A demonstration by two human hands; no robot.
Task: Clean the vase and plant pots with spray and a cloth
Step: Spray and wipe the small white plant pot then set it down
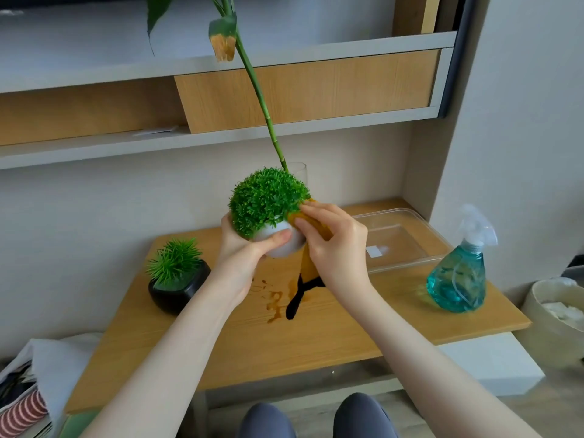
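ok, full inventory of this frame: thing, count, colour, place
white pot: 1, round green plant, held above the table
yellow cloth: 1, pressed to the white pot
black pot: 1, spiky green plant, table left
glass vase: 1, clear, behind the held plant, green stalk in it
spray bottle: 1, clear with blue liquid, table right
plastic tray: 1, clear, table back right
table: 1, light wood, wet marks at centre
left hand: grips the white pot
right hand: holds the yellow cloth on the pot
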